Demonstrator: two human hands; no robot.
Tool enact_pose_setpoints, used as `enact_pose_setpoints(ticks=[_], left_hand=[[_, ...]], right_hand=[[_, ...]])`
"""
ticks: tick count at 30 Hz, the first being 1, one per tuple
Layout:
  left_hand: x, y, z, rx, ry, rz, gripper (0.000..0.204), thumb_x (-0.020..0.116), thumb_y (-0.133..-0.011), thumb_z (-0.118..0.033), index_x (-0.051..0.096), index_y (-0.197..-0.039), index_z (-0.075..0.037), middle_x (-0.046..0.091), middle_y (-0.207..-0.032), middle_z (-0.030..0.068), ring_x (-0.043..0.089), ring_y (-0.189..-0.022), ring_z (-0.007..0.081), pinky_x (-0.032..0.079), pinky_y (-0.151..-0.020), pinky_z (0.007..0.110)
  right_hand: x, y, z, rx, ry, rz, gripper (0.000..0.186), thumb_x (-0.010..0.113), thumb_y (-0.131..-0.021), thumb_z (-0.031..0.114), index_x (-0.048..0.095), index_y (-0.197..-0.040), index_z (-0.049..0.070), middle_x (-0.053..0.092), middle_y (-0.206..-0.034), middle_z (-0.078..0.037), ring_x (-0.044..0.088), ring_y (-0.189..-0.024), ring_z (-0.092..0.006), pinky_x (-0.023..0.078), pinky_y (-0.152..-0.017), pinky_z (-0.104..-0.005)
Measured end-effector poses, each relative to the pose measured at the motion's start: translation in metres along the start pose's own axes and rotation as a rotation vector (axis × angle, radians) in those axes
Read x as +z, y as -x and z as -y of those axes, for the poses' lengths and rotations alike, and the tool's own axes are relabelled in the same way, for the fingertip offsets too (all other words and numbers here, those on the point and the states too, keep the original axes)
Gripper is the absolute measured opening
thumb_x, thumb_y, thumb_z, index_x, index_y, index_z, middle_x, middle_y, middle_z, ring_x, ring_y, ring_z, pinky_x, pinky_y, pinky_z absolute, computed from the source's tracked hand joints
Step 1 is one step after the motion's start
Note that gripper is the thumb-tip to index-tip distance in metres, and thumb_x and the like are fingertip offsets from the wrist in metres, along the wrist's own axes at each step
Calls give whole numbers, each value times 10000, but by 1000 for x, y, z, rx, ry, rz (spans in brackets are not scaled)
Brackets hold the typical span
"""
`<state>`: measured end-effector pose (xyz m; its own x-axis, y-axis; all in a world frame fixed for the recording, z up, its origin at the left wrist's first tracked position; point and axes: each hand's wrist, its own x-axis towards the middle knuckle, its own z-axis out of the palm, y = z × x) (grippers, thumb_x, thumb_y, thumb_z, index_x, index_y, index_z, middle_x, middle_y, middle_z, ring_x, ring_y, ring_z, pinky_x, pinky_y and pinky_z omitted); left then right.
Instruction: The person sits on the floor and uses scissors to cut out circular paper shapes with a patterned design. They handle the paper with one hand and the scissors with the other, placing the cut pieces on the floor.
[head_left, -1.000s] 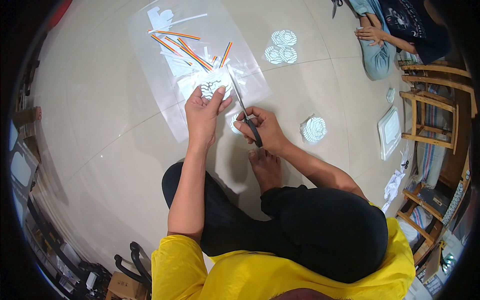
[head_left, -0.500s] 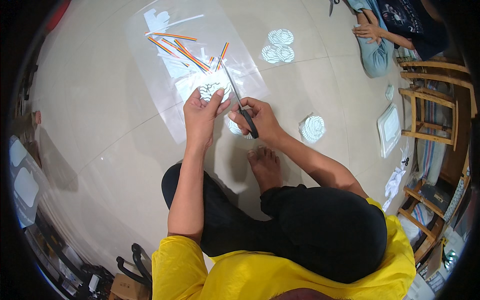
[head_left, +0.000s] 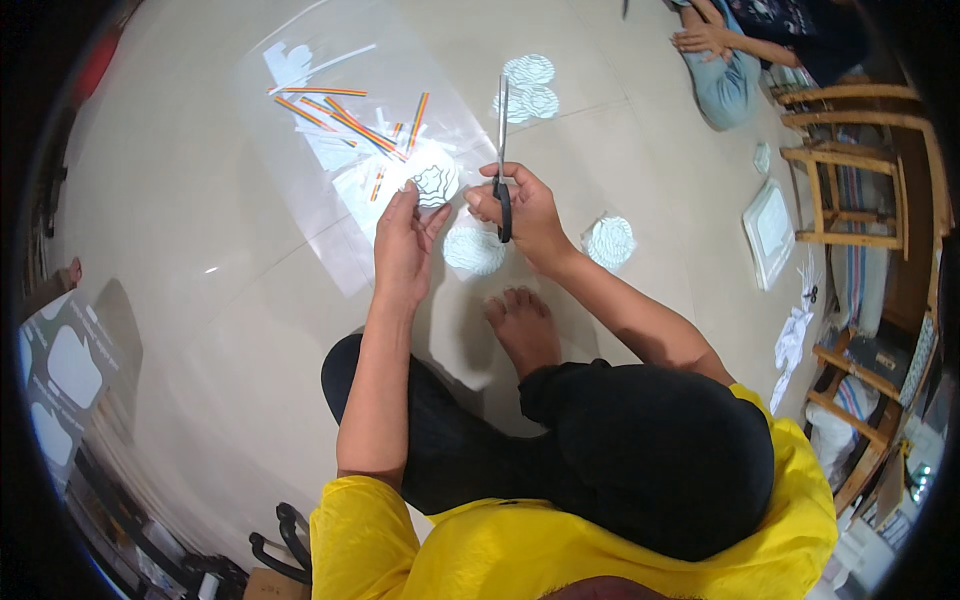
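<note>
Between the thumb and fingers of my left hand (head_left: 402, 245) is a small white paper disc (head_left: 436, 190) with wavy dark lines on it. My right hand (head_left: 528, 212) grips scissors (head_left: 503, 135) by their black handle, just right of the disc. Their blades point away from me, lie together and do not touch the paper. Below the two hands, a round patterned cut-out (head_left: 473, 251) lies on the floor near my bare foot (head_left: 526, 325).
Ahead on the left, a clear plastic sheet (head_left: 335, 255) carries rainbow-striped strips (head_left: 355, 125) and white scraps. More patterned cut-outs (head_left: 528, 72) lie beyond my right hand, one (head_left: 608, 241) beside my forearm. White sheets (head_left: 769, 235) and wooden stools (head_left: 850, 195) stand right; another person (head_left: 735, 60) sits far right.
The scissors have swung away from the paper and now point straight ahead. The disc is turned in my left hand and shows a rounder edge. The whole view has shifted slightly.
</note>
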<state>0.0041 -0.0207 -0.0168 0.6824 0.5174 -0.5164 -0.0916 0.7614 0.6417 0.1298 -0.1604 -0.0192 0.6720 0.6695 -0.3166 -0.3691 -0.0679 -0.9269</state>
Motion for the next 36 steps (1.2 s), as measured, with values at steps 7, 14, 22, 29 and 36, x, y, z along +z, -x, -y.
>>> enact_pose_setpoints(ticks=[7, 14, 22, 29, 36], left_hand=[[21, 18, 37, -148, -390, 135, 393, 611, -1102, -356, 685, -1309, -30, 699, -1284, 48, 629, -1208, 177, 471, -1056, 356], [-22, -1, 56, 374, -1263, 87, 478, 832, -876, -212, 680, -1283, -13, 717, -1198, 229, 661, -1149, 350, 505, -997, 418], [-26, 3, 83, 517, -1643, 25, 701, 967, -701, -267, 611, -1276, -84, 571, -1223, 186, 552, -1163, 413, 489, -996, 498], [-28, -3, 83, 594, -1634, -9, 724, 983, -653, -187, 600, -1261, -95, 554, -1234, 167, 552, -1158, 402, 497, -976, 486], [-31, -8, 80, 538, -1602, 29, 652, 965, -671, -153, 627, -1229, -133, 583, -1176, 152, 571, -1114, 383, 505, -958, 477]], right_hand=[[-40, 28, 11, -94, -22, -149, 427, 795, -956, 82, 568, -1302, -19, 719, -921, -38, 642, -792, -41, 490, -672, -202], [-169, 77, 35, -49, 363, -359, 342, 799, -925, 62, 656, -1232, 15, 740, -884, -26, 632, -782, -49, 485, -667, -221], [-238, 84, 86, 130, 1109, 221, 328, 732, -805, -18, 688, -1124, 39, 711, -798, -26, 589, -722, -117, 467, -681, -305], [-213, 52, 108, 53, 1550, 635, 404, 748, -761, 29, 746, -1157, 110, 758, -870, -113, 714, -839, -320, 539, -744, -461], [-189, 24, 70, -468, 1851, 888, 164, 713, -857, 102, 718, -1021, 111, 726, -830, -101, 722, -868, -315, 558, -729, -457]])
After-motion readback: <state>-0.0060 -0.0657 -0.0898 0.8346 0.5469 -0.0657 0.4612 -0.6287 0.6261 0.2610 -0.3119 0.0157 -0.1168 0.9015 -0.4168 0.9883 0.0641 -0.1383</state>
